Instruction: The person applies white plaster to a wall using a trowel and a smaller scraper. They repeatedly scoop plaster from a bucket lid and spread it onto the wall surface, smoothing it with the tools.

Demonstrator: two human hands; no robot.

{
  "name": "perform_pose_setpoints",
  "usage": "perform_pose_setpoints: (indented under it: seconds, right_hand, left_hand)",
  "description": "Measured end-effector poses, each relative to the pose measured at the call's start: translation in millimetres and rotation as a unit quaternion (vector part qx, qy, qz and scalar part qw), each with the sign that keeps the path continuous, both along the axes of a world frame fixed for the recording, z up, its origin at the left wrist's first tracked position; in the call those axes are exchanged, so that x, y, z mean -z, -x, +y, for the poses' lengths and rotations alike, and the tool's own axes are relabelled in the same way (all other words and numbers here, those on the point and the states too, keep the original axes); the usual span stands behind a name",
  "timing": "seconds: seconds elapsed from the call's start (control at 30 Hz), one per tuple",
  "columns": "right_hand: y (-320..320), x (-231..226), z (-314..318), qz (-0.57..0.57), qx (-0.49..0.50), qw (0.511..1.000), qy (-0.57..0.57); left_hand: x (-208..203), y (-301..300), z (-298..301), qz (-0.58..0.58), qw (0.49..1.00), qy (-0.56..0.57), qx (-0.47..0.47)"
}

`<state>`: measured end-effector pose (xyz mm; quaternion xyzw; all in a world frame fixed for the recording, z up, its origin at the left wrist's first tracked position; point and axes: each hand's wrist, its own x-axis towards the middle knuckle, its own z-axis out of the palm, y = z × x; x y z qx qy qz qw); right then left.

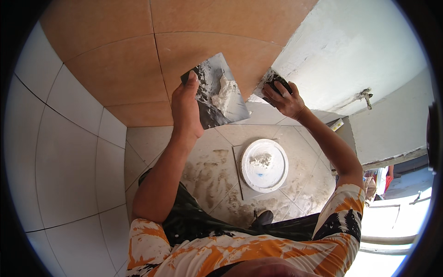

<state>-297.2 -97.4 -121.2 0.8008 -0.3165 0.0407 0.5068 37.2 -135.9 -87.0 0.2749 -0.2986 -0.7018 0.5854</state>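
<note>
Tiled walls meet in a corner: orange-brown tiles (115, 69) ahead, four of them in clear view, white tiles (64, 157) on the left, and a bare rendered wall (350, 51) on the right. One flat metal plate (217, 92), dark and smeared, is clamped in the left hand (186, 108), thumb over its left edge and fingers behind it, so it tilts in front of the orange tiles. One lump of white paste (226, 94) sits near the plate's middle. Just to the right, the right hand (286, 99) has its fingers curled shut over one small dark tool (277, 84), pressed where the orange tiling ends against the rendered wall; the tool's exact shape is hidden by the fingers. The two hands are near each other but apart. Below them, on a stained tiled floor (207, 175), stands one white round bucket (264, 165) with a little white paste left inside. One dark shoe tip (263, 216) shows below the bucket. Both bare forearms come from short sleeves of an orange, white and black patterned shirt (240, 251). At the far right edge a bright opening (397, 212) shows, its details too small to tell.
</note>
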Motion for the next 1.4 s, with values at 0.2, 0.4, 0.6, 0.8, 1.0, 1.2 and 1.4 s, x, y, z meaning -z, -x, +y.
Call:
perform_pose_setpoints:
  seconds: [0.2, 0.4, 0.6, 0.8, 1.0, 1.2, 1.4]
  right_hand:
    - [28, 12, 13, 0.038, 0.079, 0.996, -0.023]
    - [7, -10, 31, 0.004, 0.035, 0.999, -0.039]
    - [5, -17, -1, 0.029, 0.011, 0.999, -0.010]
    - [1, -13, -5, 0.010, 0.014, 1.000, 0.000]
    - [10, -10, -2, 0.026, 0.038, 0.999, -0.004]
    - [16, 12, 40, -0.025, 0.086, 0.994, -0.064]
    - [-6, 22, 6, 0.005, 0.003, 0.999, -0.051]
  left_hand:
    - [-5, -3, 6, -0.014, 1.000, -0.011, -0.009]
    - [-8, -11, 7, 0.020, 1.000, -0.009, 0.008]
    - [-18, -4, 10, 0.015, 1.000, -0.006, 0.001]
    - [-4, -8, 4, -0.006, 1.000, -0.003, 0.006]
    - [-11, -3, 8, -0.011, 1.000, -0.013, 0.001]
    - [-15, -9, 11, 0.003, 1.000, 0.002, -0.015]
    - [-12, -11, 9, 0.015, 1.000, -0.007, 0.008]
